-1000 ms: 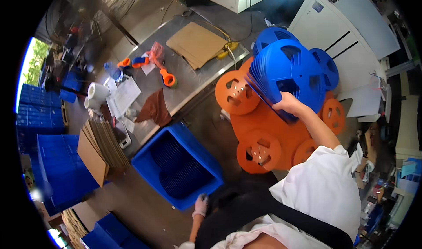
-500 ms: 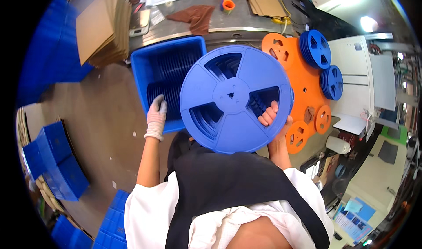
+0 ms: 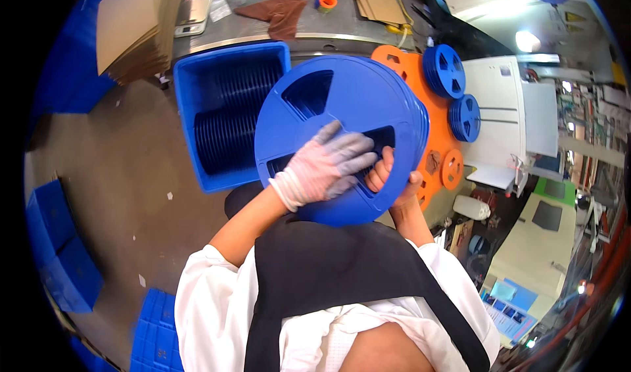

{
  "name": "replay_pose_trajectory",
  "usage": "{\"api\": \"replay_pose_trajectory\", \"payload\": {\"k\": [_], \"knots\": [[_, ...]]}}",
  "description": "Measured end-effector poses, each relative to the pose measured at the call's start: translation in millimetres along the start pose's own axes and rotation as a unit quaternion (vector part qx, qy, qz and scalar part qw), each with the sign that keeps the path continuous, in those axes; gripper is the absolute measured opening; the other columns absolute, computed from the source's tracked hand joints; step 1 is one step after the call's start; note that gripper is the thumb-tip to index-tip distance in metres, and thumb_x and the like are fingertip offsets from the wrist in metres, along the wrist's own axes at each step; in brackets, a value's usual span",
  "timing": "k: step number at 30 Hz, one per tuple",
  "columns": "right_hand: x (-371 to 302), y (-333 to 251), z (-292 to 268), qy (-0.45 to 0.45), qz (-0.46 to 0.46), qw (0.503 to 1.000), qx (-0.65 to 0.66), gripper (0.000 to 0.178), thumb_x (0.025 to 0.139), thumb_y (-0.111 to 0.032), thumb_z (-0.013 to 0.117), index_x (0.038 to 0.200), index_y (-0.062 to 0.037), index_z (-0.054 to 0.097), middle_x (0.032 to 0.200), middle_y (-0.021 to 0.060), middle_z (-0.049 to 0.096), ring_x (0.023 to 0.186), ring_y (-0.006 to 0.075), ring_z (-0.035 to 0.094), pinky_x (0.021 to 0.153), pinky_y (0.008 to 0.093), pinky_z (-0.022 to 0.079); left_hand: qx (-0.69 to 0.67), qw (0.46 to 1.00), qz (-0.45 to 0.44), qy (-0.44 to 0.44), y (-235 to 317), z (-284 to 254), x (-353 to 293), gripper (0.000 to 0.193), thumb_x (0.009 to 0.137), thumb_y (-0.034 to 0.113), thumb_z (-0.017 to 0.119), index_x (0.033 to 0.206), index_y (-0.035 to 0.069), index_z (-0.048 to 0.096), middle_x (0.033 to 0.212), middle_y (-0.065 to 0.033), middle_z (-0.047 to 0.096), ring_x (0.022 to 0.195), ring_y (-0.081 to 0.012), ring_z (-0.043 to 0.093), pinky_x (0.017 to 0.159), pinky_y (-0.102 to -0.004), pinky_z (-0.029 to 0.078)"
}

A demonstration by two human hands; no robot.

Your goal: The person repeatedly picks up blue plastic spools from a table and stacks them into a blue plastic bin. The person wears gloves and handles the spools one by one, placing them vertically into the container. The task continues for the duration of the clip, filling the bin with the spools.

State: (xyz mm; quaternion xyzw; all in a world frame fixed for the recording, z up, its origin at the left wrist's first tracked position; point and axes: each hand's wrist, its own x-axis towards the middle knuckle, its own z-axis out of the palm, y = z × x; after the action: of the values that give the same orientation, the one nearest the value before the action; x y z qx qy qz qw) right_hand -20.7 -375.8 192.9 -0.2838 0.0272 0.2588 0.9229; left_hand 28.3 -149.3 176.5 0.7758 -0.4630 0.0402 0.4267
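A stack of large blue plastic reels (image 3: 368, 93) stands in front of my body, its front face turned toward me. My bare right hand (image 3: 388, 173) grips the stack at its right side, with fingers hooked through a window in the reels. Across the lower middle of the front reel lies my left hand (image 3: 328, 165), in a white and grey glove, fingers spread and holding nothing. Behind and to the left is a blue bin (image 3: 185, 102) with rows of dark blue reels (image 3: 227, 142) standing on edge inside it.
Beyond the bin runs a metal workbench (image 3: 263, 33) with a brown cloth (image 3: 276, 14), a small scale (image 3: 194, 16) and an orange tape dispenser (image 3: 325, 0). An orange rotary fixture (image 3: 434, 119) carries smaller blue reels (image 3: 444, 71) at right. Stacked cardboard (image 3: 131, 30) stands at left.
My left hand has moved from the bin's edge onto the front reel. The stack has tilted, showing more of its right-hand rims, and the whole view has shifted slightly.
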Motion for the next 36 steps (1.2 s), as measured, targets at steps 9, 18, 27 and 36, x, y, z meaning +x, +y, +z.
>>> {"api": "replay_pose_trajectory", "payload": {"k": [9,18,27,36], "knots": [[-26.2,-5.0,-15.8,0.003,-0.068,0.998,0.004,0.044,0.071,-0.039,0.076,0.089,-0.0111,0.048,0.062,-0.0004,0.042,0.056,0.0152,0.041,0.057,0.0304,0.032,0.144,0.976,-0.153,-0.059,-63.9,8.9,-125.4,0.060,0.082,0.029,0.060,0.137,0.008,0.050,0.140,-0.0166,0.049,0.134,-0.0372,0.041,0.116,-0.0522,0.026],[-30.1,-2.7,-26.9,0.002,-0.062,0.998,0.018,0.047,0.072,-0.040,0.078,0.092,-0.0102,0.047,0.065,-0.0006,0.041,0.059,0.0144,0.041,0.058,0.0302,0.031,0.110,0.992,-0.014,-0.067,-34.5,9.8,-123.9,0.049,0.073,0.014,0.066,0.121,0.007,0.059,0.121,-0.0135,0.060,0.122,-0.0330,0.054,0.109,-0.0522,0.039],[-17.4,-6.6,-26.3,0.057,-0.077,0.995,0.024,0.047,0.077,-0.040,0.074,0.095,-0.0067,0.047,0.068,0.0005,0.041,0.061,0.0151,0.040,0.062,0.0302,0.035,0.113,0.987,-0.042,-0.104,-34.8,13.9,-129.9,0.028,0.082,0.006,0.058,0.110,0.005,0.063,0.118,-0.0134,0.063,0.120,-0.0324,0.058,0.099,-0.0416,0.052],[-25.7,-6.0,-28.1,0.212,-0.086,0.973,0.004,0.052,0.089,-0.033,0.061,0.125,0.0046,0.054,0.110,0.0204,0.066,0.097,0.0338,0.066,0.091,0.0464,0.053,-0.094,0.963,-0.242,0.076,-16.1,-4.8,-150.3,0.033,0.083,-0.008,0.056,0.112,0.006,0.064,0.109,-0.0131,0.070,0.101,-0.0299,0.068,0.086,-0.0347,0.055]]}}
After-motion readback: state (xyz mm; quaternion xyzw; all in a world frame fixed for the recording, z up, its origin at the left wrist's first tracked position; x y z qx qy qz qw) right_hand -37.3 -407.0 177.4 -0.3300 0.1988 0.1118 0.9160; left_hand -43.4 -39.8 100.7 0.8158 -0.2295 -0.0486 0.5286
